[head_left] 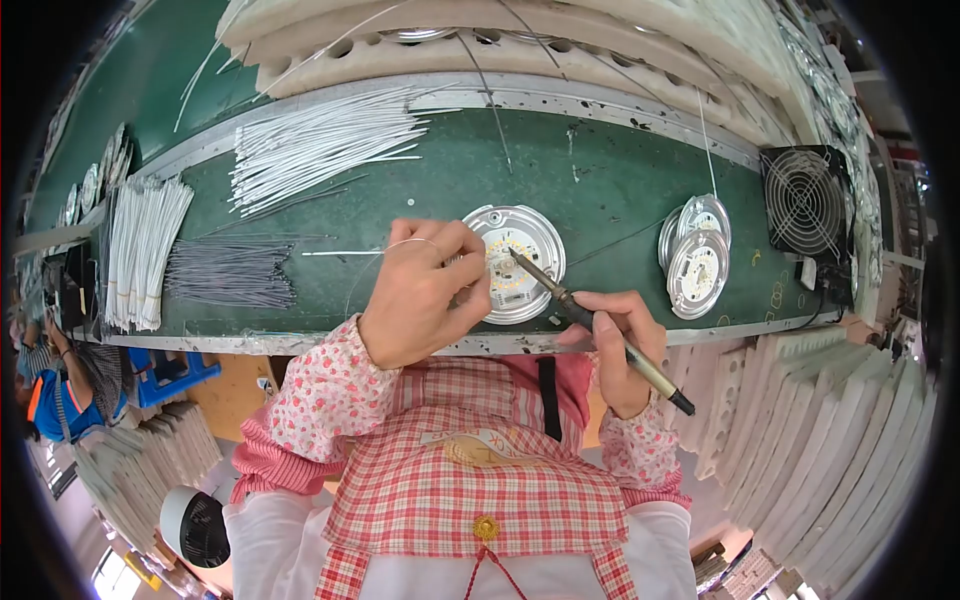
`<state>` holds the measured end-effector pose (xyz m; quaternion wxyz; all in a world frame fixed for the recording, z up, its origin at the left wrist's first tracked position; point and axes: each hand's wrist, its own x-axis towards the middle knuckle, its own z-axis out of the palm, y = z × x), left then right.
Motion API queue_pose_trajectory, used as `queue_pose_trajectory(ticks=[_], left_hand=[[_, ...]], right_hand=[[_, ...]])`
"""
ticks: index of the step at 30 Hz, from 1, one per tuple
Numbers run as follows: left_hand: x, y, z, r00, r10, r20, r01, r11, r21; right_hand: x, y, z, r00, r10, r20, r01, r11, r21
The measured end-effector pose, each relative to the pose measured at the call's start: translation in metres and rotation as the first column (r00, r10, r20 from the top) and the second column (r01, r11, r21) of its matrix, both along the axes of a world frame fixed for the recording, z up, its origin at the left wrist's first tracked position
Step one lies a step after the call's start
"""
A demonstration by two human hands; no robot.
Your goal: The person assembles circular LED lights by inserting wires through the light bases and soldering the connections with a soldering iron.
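Observation:
My right hand (625, 350) is closed round the handle of a soldering iron (580, 312), whose tip reaches the middle of a round silver LED board (530, 225) on the green bench. At the board's left edge my left hand (425, 295) has its fingers pinched together. A thin silvery wire (372, 262) loops out from these fingers. A white lead (340, 253) runs along the bench toward the same hand; its far end is hidden behind the fingers.
White leads (320, 145) lie heaped at the back left, near a bundle of white leads (148, 250) and grey leads (230, 272). Two more round boards (697, 270) overlap at right, beside a black fan (803, 200). Pale foam trays (520, 50) are stacked behind; a person (68, 395) is at far left.

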<state>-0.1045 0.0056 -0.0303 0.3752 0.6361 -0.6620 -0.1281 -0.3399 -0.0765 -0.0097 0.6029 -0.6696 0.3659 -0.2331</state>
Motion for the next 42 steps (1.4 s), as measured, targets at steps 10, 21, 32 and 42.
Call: queue_pose_trajectory(ticks=[10, 21, 32, 42], left_hand=[[-0.005, -0.013, -0.005, 0.992, -0.042, 0.119, 0.043, 0.999, -0.012], [0.008, -0.017, 0.006, 0.956, -0.157, 0.249, 0.138, 0.986, 0.091], [0.02, -0.011, -0.004, 0.959, -0.11, 0.261, 0.107, 0.994, 0.027], [0.021, 0.005, -0.009, 0.847, -0.168, 0.505, 0.189, 0.982, 0.009]], right_hand=[[-0.005, -0.017, -0.005, 0.998, 0.036, 0.046, -0.04, 0.996, 0.075], [-0.007, -0.003, -0.014, 1.0, 0.008, 0.029, -0.009, 1.0, 0.024], [-0.004, 0.006, -0.008, 0.999, -0.032, 0.008, 0.031, 0.996, 0.088], [-0.002, 0.018, -0.006, 0.996, -0.081, 0.045, 0.08, 0.997, 0.021]])
